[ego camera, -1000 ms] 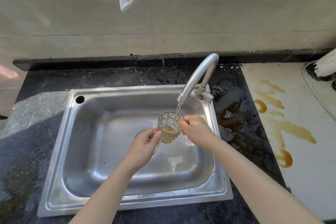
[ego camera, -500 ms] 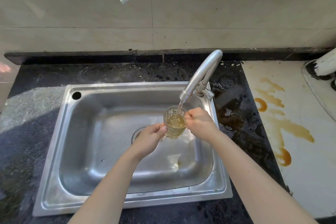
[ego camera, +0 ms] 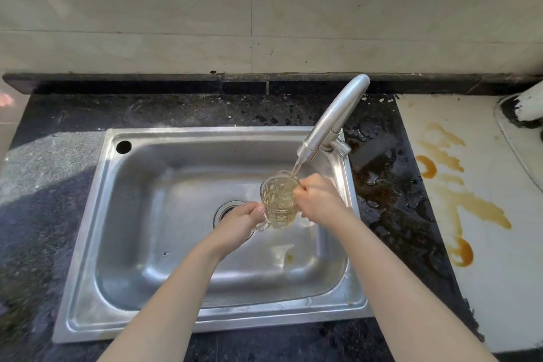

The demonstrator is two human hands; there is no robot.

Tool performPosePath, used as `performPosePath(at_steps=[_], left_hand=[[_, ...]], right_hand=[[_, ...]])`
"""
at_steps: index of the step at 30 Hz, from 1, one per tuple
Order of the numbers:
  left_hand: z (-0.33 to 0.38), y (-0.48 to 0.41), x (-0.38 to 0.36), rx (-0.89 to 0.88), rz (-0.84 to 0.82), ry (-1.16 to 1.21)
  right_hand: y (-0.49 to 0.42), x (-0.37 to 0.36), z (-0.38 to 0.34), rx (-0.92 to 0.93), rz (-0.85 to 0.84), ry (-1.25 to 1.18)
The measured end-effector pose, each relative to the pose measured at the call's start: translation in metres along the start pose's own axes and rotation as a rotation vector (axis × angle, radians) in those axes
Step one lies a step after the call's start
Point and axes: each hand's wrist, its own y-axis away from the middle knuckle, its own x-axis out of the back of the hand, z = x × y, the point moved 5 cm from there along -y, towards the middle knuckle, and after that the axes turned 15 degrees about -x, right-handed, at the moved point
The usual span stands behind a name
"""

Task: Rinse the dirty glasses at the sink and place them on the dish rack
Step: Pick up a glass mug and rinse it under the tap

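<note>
A: Head view check. Mid-rinse, by the look: holding glass point(ego camera: 279, 203) upright under faucet point(ego camera: 335, 120) spout, above sink point(ego camera: 88, 244) basin, just right of the drain. Taking water stream point(ego camera: 296, 167) at the far rim. Roughly half full, yellowish.

B: Grips?

A: Left grip point(ego camera: 241, 223) curled round the handle, near-left of the glass. Right grip point(ego camera: 317, 200) curled too, pinching the rim on the right side. Fingers inside or not: cannot tell.

B: Progress?

A: Early, judging by the tint. Not clean yet. No other glasses in frame, no dish rack either.

B: Next move?

A: Probably swirl, tip out into the basin, refill until clear. Needs a firm hold on the handle, since wet glass is likely slippery. Then find the rack off-frame. Avoid the brown spill point(ego camera: 476, 209) on the table point(ego camera: 44, 185) to the right.
</note>
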Motion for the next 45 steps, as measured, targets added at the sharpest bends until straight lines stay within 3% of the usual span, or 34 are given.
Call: performPosePath(at_steps=[3,12,15,20,24,28,32,35,45], left_hand=[[-0.001,-0.002,0.004,0.016,0.011,-0.008],[-0.007,-0.004,-0.001,0.01,0.025,0.001],[-0.003,-0.004,0.005,-0.017,0.125,-0.004],[0.0,0.0,-0.003,-0.06,0.149,0.011],[-0.006,0.012,-0.014,-0.054,0.182,0.075],[0.002,0.01,-0.023,-0.095,0.184,0.059],[0.001,0.015,-0.019,-0.085,0.247,0.055],[0.003,0.013,-0.026,-0.092,0.2,0.049],[0.008,0.003,-0.017,0.116,0.24,0.128]], right_hand=[[0.0,-0.006,0.005,-0.062,-0.06,-0.022],[-0.006,-0.009,0.008,-0.073,-0.034,-0.086],[-0.003,-0.012,0.01,-0.088,-0.043,-0.105],[-0.004,-0.007,0.008,-0.082,-0.008,-0.115],[-0.002,-0.01,0.008,-0.088,-0.058,0.01],[-0.008,-0.004,0.015,-0.093,0.013,-0.03],[-0.006,-0.012,0.014,-0.076,-0.036,-0.023],[-0.007,-0.006,0.009,-0.055,0.018,0.005],[-0.018,-0.003,0.005,-0.124,-0.059,-0.028]])
